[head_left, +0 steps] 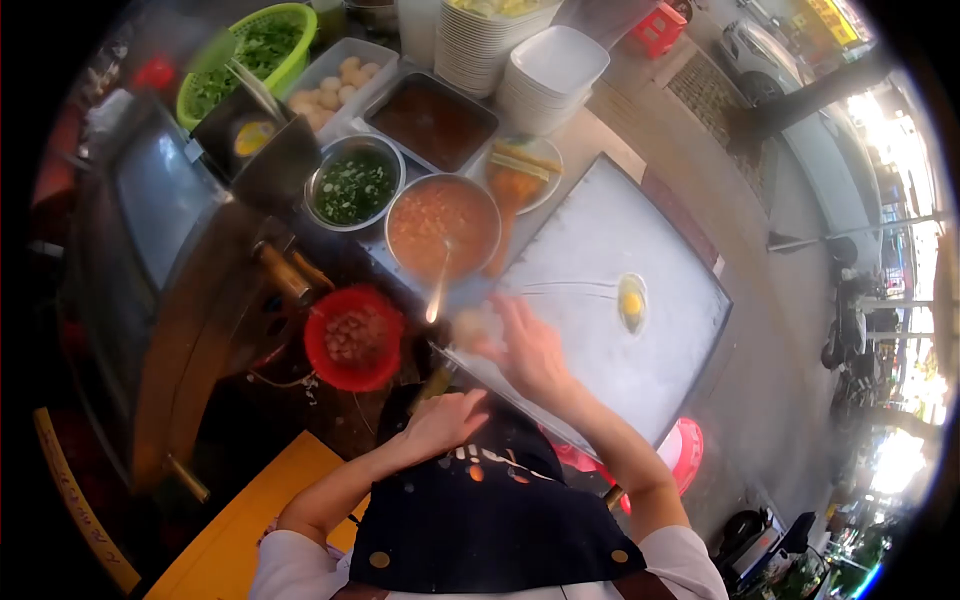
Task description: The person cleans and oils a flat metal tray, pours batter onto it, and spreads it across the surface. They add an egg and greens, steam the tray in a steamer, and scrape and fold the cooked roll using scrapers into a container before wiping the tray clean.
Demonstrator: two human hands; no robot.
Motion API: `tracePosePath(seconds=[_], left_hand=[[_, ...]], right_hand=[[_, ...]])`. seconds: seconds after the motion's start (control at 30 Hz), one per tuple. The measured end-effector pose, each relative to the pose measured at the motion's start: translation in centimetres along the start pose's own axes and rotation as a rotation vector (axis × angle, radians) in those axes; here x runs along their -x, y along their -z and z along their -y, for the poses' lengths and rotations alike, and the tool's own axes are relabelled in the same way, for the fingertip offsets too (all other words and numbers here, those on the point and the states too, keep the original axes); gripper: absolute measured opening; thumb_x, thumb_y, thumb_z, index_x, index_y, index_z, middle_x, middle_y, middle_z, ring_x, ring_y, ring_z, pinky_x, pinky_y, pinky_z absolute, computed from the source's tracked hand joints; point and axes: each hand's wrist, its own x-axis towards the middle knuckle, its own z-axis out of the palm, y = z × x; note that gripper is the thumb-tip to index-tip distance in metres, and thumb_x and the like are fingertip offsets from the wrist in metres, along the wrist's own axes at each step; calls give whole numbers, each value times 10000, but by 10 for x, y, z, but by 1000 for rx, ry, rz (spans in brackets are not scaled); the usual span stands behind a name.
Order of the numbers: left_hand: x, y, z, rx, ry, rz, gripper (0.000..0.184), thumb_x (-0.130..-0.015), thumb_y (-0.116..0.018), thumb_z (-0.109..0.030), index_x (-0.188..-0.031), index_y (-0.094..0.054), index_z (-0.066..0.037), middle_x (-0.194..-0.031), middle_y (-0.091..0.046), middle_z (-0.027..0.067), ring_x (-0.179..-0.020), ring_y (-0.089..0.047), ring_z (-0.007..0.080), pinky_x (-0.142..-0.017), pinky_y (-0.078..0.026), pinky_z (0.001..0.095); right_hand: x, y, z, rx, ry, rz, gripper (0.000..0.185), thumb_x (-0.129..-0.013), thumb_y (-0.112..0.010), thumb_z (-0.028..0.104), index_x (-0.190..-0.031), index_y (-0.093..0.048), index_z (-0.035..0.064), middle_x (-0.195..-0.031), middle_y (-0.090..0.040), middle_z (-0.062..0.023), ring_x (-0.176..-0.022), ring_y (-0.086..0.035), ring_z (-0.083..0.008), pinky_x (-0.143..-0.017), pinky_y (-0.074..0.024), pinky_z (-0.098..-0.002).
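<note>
A raw egg [631,303] with a whole yolk lies on a wide, white-coated metal tray [660,235]; two thin lines run left from it across the coating. My right hand [530,350] hovers over the tray's near left edge, its fingers apart and blurred. Just left of those fingertips is a blurred beige roundish thing [468,328], perhaps an eggshell; no contact is clear. In front of the dark apron [480,530], my left hand [440,425] is curled beside a short yellowish handle [433,385]. What its fingers hold, if anything, is hidden.
Left of the tray stand a bowl of orange-red sauce [443,222] with a spoon, a bowl of chopped greens [354,185] and a pan of brown sauce [432,120]. Behind are eggs [335,90], a green basket [290,65] and stacked dishes [550,80]. A red basket [353,338] sits lower left.
</note>
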Motion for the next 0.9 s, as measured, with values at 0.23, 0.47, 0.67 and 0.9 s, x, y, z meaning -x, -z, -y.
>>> tracePosePath(seconds=[0.23, 0.47, 0.67, 0.9], left_hand=[[13, -1, 29, -61, 91, -281, 448, -832, -660, -288, -1179, -518, -41, -913, -593, 131, -859, -598, 321, -708, -499, 419], [-20, -30, 69, -24, 414, 19, 475, -813, -677, -312, -1065, -438, 12, -960, -611, 272, -895, -621, 424, -740, -499, 508], [-31, -57, 82, 217, 299, -230, 476, -786, -663, -215, -1148, -463, 21, -922, -622, 304, -916, -586, 478, -763, -468, 530], [-36, -54, 65, 237, 270, -326, 477, -766, -661, -137, -1179, -482, 18, -950, -620, 306, -944, -578, 476, -800, -463, 506]], right_hand=[[-57, -68, 30, 535, 48, 159, 342, -799, -620, 152, -1073, -523, -29, -867, -564, -139, -714, -647, -223, -514, -522, -311], [-61, -38, -5, 567, 231, -54, 105, -752, -585, 70, -815, -524, 11, -694, -586, -83, -610, -650, -214, -497, -511, -305], [10, -1, -36, 431, 98, -219, 135, -772, -574, 68, -884, -512, 25, -725, -576, -91, -629, -621, -249, -517, -490, -351], [112, 52, -157, -101, -704, -802, 102, -899, -577, 109, -885, -562, 9, -639, -584, -191, -574, -599, -329, -518, -444, -385]])
